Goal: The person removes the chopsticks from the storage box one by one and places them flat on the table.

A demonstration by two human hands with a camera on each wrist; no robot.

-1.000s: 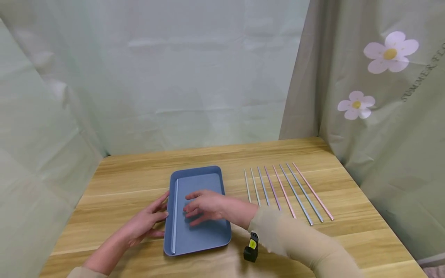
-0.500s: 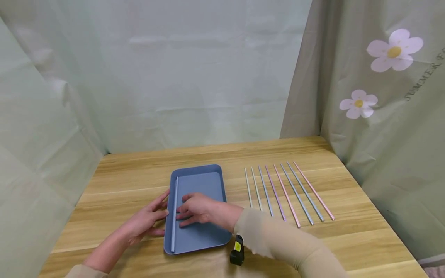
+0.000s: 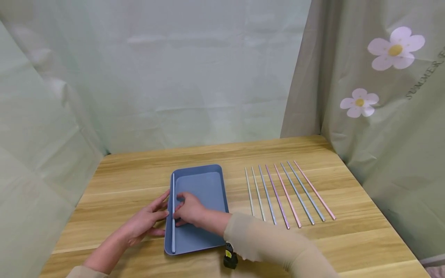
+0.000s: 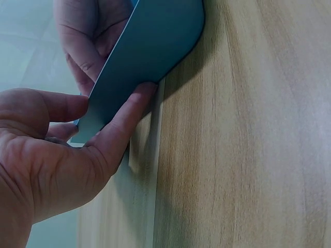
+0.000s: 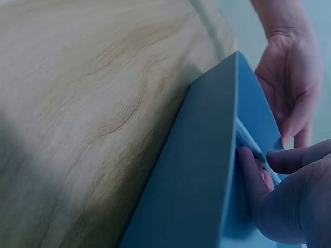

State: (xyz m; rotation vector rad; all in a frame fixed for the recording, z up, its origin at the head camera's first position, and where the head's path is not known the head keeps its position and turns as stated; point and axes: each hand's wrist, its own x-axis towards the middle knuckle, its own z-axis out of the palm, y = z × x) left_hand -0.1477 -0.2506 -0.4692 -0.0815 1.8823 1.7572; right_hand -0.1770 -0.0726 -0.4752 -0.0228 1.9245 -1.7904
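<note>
A long silvery-blue chopstick (image 3: 173,235) lies lengthwise in the blue tray (image 3: 205,185), close along its left wall. My right hand (image 3: 190,210) reaches into the tray and pinches the chopstick near its middle. In the right wrist view, the thumb and a finger of the right hand (image 5: 292,199) lie on either side of the chopstick (image 5: 247,135). Against the tray's left outer wall rests my left hand (image 3: 146,224). The left wrist view shows this hand (image 4: 57,160) with its thumb at the rim and a straight finger low on the wall.
To the right of the tray, several chopsticks (image 3: 286,189) in green, blue, purple and pink lie spaced in a row on the wooden table (image 3: 132,173). A black device (image 3: 230,260) sits under the right sleeve. Curtains (image 3: 208,77) surround the table's back and sides.
The right hand has moved left across the tray, and its fingers have closed on the chopstick. The chopstick has shifted slightly left toward the wall. The left hand has stayed in place.
</note>
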